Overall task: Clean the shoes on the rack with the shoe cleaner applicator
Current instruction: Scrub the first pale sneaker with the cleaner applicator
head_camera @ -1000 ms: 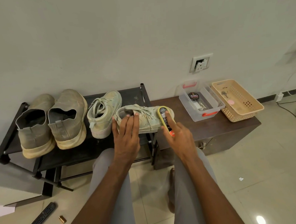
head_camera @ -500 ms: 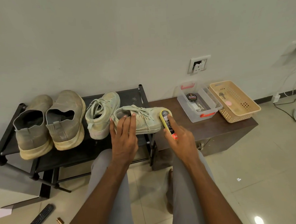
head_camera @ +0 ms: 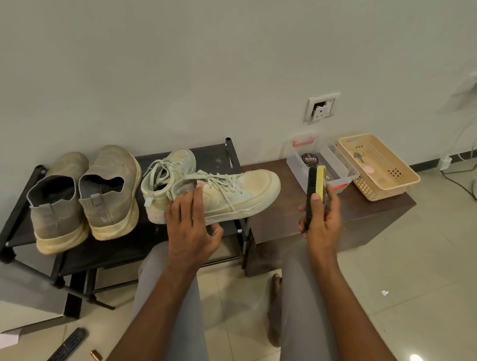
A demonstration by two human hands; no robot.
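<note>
Inside clear bin (head_camera: 295,163), polish tin (head_camera: 309,159).

Left hand (head_camera: 191,230) on sneaker (head_camera: 232,196), applicator (head_camera: 315,192) aloft.

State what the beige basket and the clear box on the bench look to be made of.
Beige basket: moulded plastic, matte, judging by its regular grid of holes. Clear box: translucent plastic, slightly glossy; the tin inside shows through its walls.

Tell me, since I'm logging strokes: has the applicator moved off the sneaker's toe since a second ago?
Yes. The applicator in the right hand has gone right, off the sneaker, now over the brown bench.
</note>
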